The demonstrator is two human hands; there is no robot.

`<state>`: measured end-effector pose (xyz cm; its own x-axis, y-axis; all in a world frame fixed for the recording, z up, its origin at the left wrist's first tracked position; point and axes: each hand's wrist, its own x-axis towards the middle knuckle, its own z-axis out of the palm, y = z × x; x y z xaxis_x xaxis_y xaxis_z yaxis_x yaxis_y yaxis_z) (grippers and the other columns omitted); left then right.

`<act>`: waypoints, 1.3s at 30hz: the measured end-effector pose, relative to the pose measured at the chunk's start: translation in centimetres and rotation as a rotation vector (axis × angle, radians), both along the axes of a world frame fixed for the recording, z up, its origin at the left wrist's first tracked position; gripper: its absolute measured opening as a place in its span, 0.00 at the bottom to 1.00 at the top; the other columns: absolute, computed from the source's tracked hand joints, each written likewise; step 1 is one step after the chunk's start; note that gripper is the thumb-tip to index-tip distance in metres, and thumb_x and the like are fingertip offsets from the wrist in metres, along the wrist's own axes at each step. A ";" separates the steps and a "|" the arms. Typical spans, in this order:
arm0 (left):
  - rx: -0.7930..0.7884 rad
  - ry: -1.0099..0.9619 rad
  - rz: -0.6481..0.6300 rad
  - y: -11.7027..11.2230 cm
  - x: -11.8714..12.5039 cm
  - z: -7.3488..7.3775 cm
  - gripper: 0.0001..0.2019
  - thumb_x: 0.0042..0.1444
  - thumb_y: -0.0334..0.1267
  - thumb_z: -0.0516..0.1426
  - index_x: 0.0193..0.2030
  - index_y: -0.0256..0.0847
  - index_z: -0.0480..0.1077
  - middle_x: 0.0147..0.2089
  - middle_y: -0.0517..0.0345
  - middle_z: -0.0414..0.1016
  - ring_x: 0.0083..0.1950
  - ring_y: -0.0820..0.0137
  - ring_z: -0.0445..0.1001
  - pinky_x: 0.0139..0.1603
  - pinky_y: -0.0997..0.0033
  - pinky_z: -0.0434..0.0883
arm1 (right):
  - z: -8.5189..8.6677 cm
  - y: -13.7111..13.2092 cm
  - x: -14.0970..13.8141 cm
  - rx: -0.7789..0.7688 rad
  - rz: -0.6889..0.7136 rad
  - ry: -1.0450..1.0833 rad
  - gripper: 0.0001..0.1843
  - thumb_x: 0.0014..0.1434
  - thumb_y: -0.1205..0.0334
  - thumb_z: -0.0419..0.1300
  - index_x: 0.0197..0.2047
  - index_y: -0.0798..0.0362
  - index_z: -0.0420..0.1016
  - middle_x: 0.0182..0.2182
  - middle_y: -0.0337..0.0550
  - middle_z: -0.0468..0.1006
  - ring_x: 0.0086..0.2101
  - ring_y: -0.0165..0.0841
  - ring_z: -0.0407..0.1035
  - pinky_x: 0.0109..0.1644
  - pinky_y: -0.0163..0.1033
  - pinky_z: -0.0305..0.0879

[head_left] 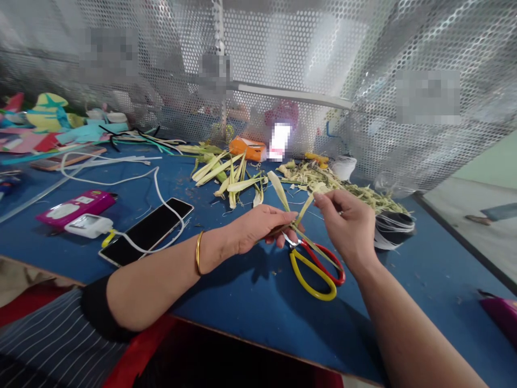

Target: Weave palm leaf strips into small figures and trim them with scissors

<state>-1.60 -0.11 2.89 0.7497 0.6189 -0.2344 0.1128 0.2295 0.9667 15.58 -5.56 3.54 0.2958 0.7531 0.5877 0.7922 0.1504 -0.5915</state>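
Thumb against fingers, my left hand (262,226) pinches pale green leaf strips (279,191) that look like dried husk. One strip sticks up and another slants down to the right. My right hand (347,223), thumb and forefinger closed, grips the upper end of a strip (306,209) that runs back to the left hand. Below both hands a pair of scissors (317,277) with one yellow and one red handle lies on the blue table (250,302); the left fingers partly cover its blades. Behind the hands lie several loose husk strips (232,175).
A black phone (147,231) and a white device (89,225) on a cable lie left, beside a purple box (76,207). A wound thread spool (393,230) stands right, near trimmed husk scraps (355,191). An orange packet (247,148) sits at the back, before a perforated metal screen (291,54).
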 end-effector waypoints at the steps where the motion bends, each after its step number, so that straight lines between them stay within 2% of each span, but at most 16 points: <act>1: 0.015 0.007 -0.011 0.0 0.0 0.0 0.18 0.58 0.50 0.57 0.33 0.35 0.76 0.30 0.55 0.77 0.21 0.79 0.65 0.22 0.75 0.55 | 0.1 -0.1 -0.1 0.026 0.049 -0.050 0.15 0.60 0.51 0.58 0.27 0.50 0.77 0.28 0.42 0.76 0.31 0.35 0.68 0.37 0.41 0.61; 3: 0.062 0.026 -0.038 -0.1 0.1 -0.1 0.18 0.57 0.50 0.58 0.31 0.35 0.75 0.29 0.54 0.77 0.21 0.79 0.66 0.21 0.75 0.54 | 0.0 0.0 -0.4 0.009 0.178 -0.091 0.11 0.58 0.54 0.60 0.28 0.49 0.78 0.35 0.44 0.79 0.39 0.39 0.70 0.46 0.45 0.62; 5: 0.106 0.054 -0.054 -0.4 0.1 -0.2 0.15 0.57 0.46 0.59 0.29 0.35 0.74 0.29 0.55 0.77 0.20 0.79 0.67 0.20 0.75 0.53 | -0.4 0.1 -0.8 -0.086 0.292 -0.005 0.11 0.56 0.55 0.61 0.25 0.49 0.77 0.36 0.44 0.79 0.42 0.40 0.70 0.49 0.46 0.61; 7: 0.129 0.073 -0.061 -0.5 0.2 -0.3 0.13 0.58 0.42 0.57 0.28 0.35 0.74 0.29 0.55 0.78 0.20 0.80 0.67 0.20 0.76 0.54 | -0.7 0.1 -1.3 -0.229 0.360 0.216 0.12 0.54 0.55 0.61 0.22 0.50 0.74 0.28 0.41 0.78 0.33 0.36 0.71 0.41 0.43 0.64; 9: 0.144 0.082 -0.070 -0.6 0.1 -0.5 0.12 0.58 0.40 0.57 0.28 0.35 0.74 0.29 0.55 0.78 0.20 0.80 0.67 0.20 0.76 0.54 | -0.9 0.0 -1.8 -0.329 0.365 0.448 0.12 0.52 0.54 0.62 0.22 0.51 0.71 0.20 0.37 0.72 0.23 0.31 0.65 0.31 0.38 0.62; 12: 0.149 0.079 -0.087 -0.6 0.1 -0.6 0.12 0.57 0.40 0.57 0.27 0.35 0.75 0.29 0.55 0.78 0.21 0.80 0.68 0.21 0.76 0.56 | -1.3 -0.1 -2.4 -0.310 0.306 0.579 0.12 0.50 0.54 0.62 0.23 0.51 0.68 0.16 0.33 0.67 0.19 0.28 0.60 0.26 0.36 0.57; 15: 0.155 0.071 -0.090 -0.5 0.1 -0.8 0.13 0.57 0.40 0.58 0.25 0.36 0.75 0.30 0.55 0.79 0.21 0.79 0.69 0.22 0.76 0.58 | -1.8 0.2 -2.3 -0.250 0.248 0.478 0.11 0.52 0.56 0.61 0.24 0.51 0.68 0.19 0.35 0.70 0.21 0.29 0.62 0.27 0.36 0.57; 17: 0.147 0.063 -0.078 -0.5 0.1 -0.9 0.13 0.57 0.41 0.59 0.27 0.36 0.75 0.31 0.54 0.79 0.23 0.78 0.70 0.23 0.76 0.59 | -1.9 0.3 -2.0 -0.194 0.202 0.293 0.10 0.55 0.57 0.59 0.25 0.51 0.69 0.23 0.37 0.72 0.24 0.31 0.65 0.30 0.37 0.59; 21: -0.004 -0.046 0.075 0.0 0.2 -0.9 0.13 0.55 0.46 0.61 0.34 0.36 0.77 0.34 0.52 0.80 0.30 0.74 0.75 0.28 0.75 0.65 | -0.8 -0.5 -1.4 0.104 0.062 -0.168 0.09 0.61 0.58 0.56 0.31 0.50 0.73 0.34 0.44 0.78 0.38 0.39 0.69 0.44 0.44 0.60; 23: -0.078 -0.169 0.145 0.5 0.2 -0.8 0.12 0.53 0.44 0.63 0.35 0.36 0.77 0.37 0.52 0.80 0.35 0.73 0.76 0.37 0.74 0.69 | -0.3 -1.2 -1.8 0.213 0.043 -0.247 0.09 0.62 0.59 0.57 0.31 0.50 0.73 0.34 0.45 0.78 0.40 0.39 0.70 0.47 0.44 0.60; 24: -0.094 -0.232 0.162 0.7 0.2 -0.7 0.10 0.51 0.42 0.65 0.36 0.36 0.78 0.39 0.52 0.80 0.37 0.73 0.76 0.41 0.72 0.69 | -0.3 -1.5 -2.1 0.209 0.068 -0.224 0.10 0.62 0.59 0.57 0.31 0.50 0.73 0.33 0.45 0.78 0.38 0.38 0.71 0.46 0.43 0.60; 26: -0.090 -0.324 0.182 0.9 0.2 -0.7 0.08 0.50 0.36 0.65 0.36 0.35 0.78 0.39 0.52 0.80 0.40 0.73 0.75 0.48 0.71 0.69 | -0.8 -1.7 -2.9 0.085 0.160 -0.123 0.11 0.63 0.58 0.56 0.30 0.49 0.73 0.33 0.43 0.79 0.36 0.37 0.72 0.42 0.41 0.62; 28: -0.071 -0.350 0.212 0.9 0.4 -0.7 0.07 0.51 0.34 0.64 0.37 0.35 0.79 0.39 0.52 0.80 0.42 0.72 0.75 0.50 0.70 0.68 | -1.8 -1.5 -3.6 -0.065 0.208 0.021 0.11 0.63 0.56 0.57 0.30 0.49 0.75 0.35 0.43 0.80 0.36 0.37 0.73 0.39 0.39 0.63; 30: -0.058 -0.344 0.238 0.7 0.6 -0.9 0.06 0.52 0.32 0.62 0.37 0.35 0.79 0.38 0.52 0.80 0.43 0.71 0.75 0.51 0.70 0.67 | -2.7 -1.1 -4.1 -0.147 0.206 0.110 0.10 0.60 0.55 0.59 0.31 0.49 0.76 0.35 0.42 0.80 0.36 0.38 0.73 0.40 0.39 0.63; 33: -0.047 -0.325 0.265 0.3 0.9 -1.2 0.06 0.53 0.31 0.61 0.37 0.36 0.80 0.37 0.53 0.80 0.43 0.72 0.75 0.52 0.70 0.66 | -3.4 -0.7 -4.6 -0.167 0.198 0.208 0.08 0.58 0.59 0.60 0.30 0.49 0.78 0.34 0.42 0.80 0.37 0.38 0.73 0.42 0.40 0.63; 39: -0.046 -0.296 0.316 0.6 0.8 -1.6 0.06 0.48 0.34 0.64 0.33 0.36 0.80 0.35 0.53 0.80 0.43 0.69 0.74 0.52 0.67 0.66 | -3.1 -0.9 -4.9 -0.160 0.239 0.338 0.10 0.58 0.60 0.57 0.26 0.52 0.73 0.29 0.39 0.78 0.31 0.34 0.69 0.37 0.37 0.61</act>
